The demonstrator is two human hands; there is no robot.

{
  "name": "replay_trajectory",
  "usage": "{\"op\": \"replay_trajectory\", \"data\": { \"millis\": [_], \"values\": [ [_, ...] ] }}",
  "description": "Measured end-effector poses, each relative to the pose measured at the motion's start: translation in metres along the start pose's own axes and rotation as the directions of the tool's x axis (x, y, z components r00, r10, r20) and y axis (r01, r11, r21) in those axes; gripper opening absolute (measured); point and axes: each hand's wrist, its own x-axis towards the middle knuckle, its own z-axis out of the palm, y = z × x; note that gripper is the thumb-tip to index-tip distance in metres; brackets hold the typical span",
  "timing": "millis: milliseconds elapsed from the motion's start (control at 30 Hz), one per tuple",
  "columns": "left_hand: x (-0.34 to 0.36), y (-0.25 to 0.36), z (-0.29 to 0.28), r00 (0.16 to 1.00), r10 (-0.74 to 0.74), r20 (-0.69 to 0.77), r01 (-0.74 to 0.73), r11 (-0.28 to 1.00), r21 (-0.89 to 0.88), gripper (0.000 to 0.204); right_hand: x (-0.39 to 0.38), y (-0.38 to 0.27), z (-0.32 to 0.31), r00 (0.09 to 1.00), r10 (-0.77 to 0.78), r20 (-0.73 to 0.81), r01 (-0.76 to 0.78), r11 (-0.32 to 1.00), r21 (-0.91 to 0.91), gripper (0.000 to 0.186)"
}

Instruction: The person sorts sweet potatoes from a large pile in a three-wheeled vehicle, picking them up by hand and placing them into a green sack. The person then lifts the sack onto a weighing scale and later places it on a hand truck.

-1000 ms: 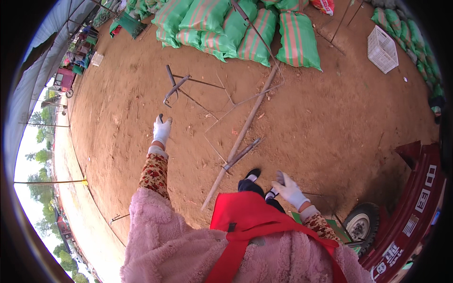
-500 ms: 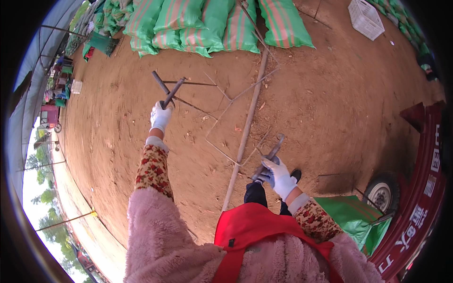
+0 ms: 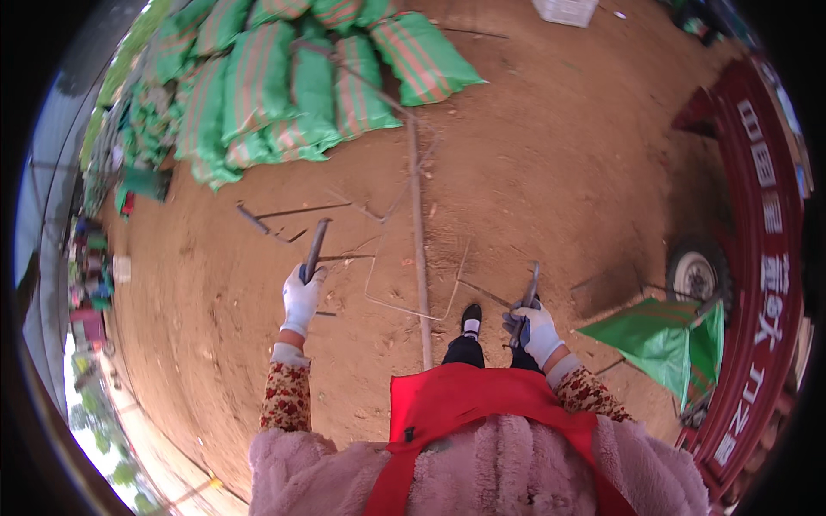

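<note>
My left hand [image 3: 301, 303], in a white glove with dark finger areas, is closed round a dark metal bar [image 3: 317, 249] that points up and away. At the right, my gloved right hand [image 3: 535, 331] grips a second dark metal bar [image 3: 531, 288] in front of my legs. Thin rods run inward from near both hands toward a thin, bent metal frame [image 3: 396, 307] between them; how they join is unclear. Beyond the left hand, another dark bar [image 3: 252, 218] carries similar thin rods.
Green striped sacks [image 3: 258, 82] lie piled at the far left. A long pole [image 3: 419, 215] crosses the brown dirt ground. On the right stand a dark red vehicle [image 3: 748, 258] with a wheel [image 3: 695, 277] and a green sheet [image 3: 658, 344]. A white crate [image 3: 564, 10] sits far off.
The whole view has shifted, with the sacks now further left and the vehicle showing more. My hands keep hold of the bars, and my right hand appears slightly further right.
</note>
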Motion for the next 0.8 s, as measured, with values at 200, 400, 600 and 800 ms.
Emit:
{"op": "replay_trajectory", "data": {
  "millis": [200, 400, 600, 800],
  "values": [
    [-0.015, 0.066, 0.033, 0.987, 0.106, 0.122, -0.075, 0.970, -0.231, 0.029, -0.040, -0.053, -0.024, 0.982, -0.137, -0.128, 0.148, 0.986, 0.081, 0.023],
    [-0.017, 0.152, 0.099, 0.924, 0.253, 0.289, -0.162, 0.939, -0.302, 0.031, -0.086, -0.099, -0.082, 0.932, -0.222, -0.287, 0.288, 0.934, 0.213, 0.026],
    [-0.035, 0.262, 0.173, 0.838, 0.394, 0.379, -0.250, 0.893, -0.375, 0.029, -0.119, -0.131, -0.151, 0.889, -0.322, -0.326, 0.387, 0.908, 0.158, 0.023],
    [-0.094, 0.343, 0.196, 0.700, 0.539, 0.469, -0.364, 0.834, -0.415, 0.029, -0.171, -0.145, -0.213, 0.779, -0.408, -0.476, 0.408, 0.906, -0.111, 0.020]
  ]
}}
